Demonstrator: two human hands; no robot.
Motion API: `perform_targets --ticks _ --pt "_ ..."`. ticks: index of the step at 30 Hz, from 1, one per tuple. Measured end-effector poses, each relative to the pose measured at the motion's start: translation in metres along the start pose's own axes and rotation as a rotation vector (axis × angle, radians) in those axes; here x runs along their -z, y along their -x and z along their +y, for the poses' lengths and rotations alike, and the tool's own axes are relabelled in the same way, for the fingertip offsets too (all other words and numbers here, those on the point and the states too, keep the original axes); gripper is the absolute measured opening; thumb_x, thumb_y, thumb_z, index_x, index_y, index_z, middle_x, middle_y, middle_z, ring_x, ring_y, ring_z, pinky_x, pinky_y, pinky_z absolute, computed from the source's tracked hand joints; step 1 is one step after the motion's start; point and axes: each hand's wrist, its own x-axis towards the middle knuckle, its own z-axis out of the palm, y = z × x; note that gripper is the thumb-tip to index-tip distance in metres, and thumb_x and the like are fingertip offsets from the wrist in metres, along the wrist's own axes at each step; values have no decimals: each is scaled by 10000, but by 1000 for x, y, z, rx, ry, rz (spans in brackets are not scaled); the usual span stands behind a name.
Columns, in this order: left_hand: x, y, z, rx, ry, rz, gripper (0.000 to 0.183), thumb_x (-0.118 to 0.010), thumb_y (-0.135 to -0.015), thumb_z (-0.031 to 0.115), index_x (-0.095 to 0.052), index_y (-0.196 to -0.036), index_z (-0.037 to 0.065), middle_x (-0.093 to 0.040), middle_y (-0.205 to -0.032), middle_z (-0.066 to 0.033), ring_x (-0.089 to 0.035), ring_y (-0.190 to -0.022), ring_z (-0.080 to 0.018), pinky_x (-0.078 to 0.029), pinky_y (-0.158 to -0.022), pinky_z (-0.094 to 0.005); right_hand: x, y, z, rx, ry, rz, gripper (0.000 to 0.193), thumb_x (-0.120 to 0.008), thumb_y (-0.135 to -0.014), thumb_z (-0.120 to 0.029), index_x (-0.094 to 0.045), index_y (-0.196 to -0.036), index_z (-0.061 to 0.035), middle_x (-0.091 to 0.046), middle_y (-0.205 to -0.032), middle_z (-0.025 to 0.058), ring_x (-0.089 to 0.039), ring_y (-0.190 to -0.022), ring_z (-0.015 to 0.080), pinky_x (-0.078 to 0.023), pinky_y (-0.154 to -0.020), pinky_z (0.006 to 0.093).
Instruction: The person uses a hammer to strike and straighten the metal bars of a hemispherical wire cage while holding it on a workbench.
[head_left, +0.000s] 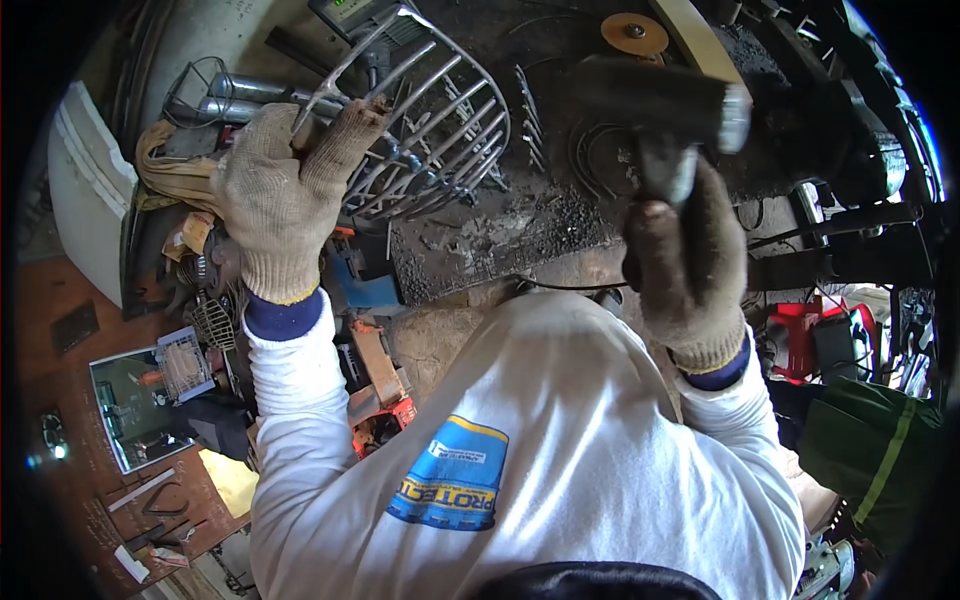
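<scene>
Here, a dark, grimy workbench (520, 225) spreads across the upper middle of the view, its surface scorched and littered with metal bits. On its left part lies a domed grey wire guard (440, 120), a cage of bent metal rods, tilted on its side with its open rim facing up and left. The left hand (280, 195), in a knitted beige glove, is closed around one of the guard's rim bars at its left edge, fingers wrapped over the rod. The right hand (690, 265), in a darker, dirtied glove, is clenched tight around the handle of a hammer (665, 105), whose heavy dark head is raised above the bench, to the right of the guard and apart from it. An orange grinding disc (634, 34) rests at the far edge of the bench, beyond the hammer.
</scene>
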Motion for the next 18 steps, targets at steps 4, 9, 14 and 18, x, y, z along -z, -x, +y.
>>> perform_targets --ticks 4,9,14,18 --pt "-3 -1 2 46 48 56 376 -772 -820 429 -690 -765 66 -526 -544 14 -503 -441 -142 -456 -452 -305 -21 0 -6 204 -289 244 388 -443 -1017 -212 -447 -1295 60 -548 -706 56 -446 -469 85 -327 -426 216" --pt "0 2 -3 -213 -128 -59 348 -767 -827 424 -695 -783 86 -580 -590 9 -586 -520 -112 -472 -469 -279 -6 -2 8 -128 263 -275 379 -615 -940 -162 -508 -1260 11 -662 -899 217 -681 -819 381 -531 -707 403" --pt "1 -1 -14 93 110 19 508 -728 -809 576 -680 -812 70 -604 -635 -26 -583 -546 -165 -461 -517 -328 -4 -7 5 -31 141 -135 364 -534 -975 -142 -501 -1294 29 -667 -916 112 -607 -754 148 -493 -691 313" --pt "2 2 -24 385 195 -43 459 -662 -911 466 -691 -930 9 -653 -755 -57 -570 -700 -136 -449 -654 -308 -5 -7 5 -37 -41 -8 385 -530 -996 -179 -480 -1322 20 -602 -824 28 -513 -609 67 -428 -554 225"
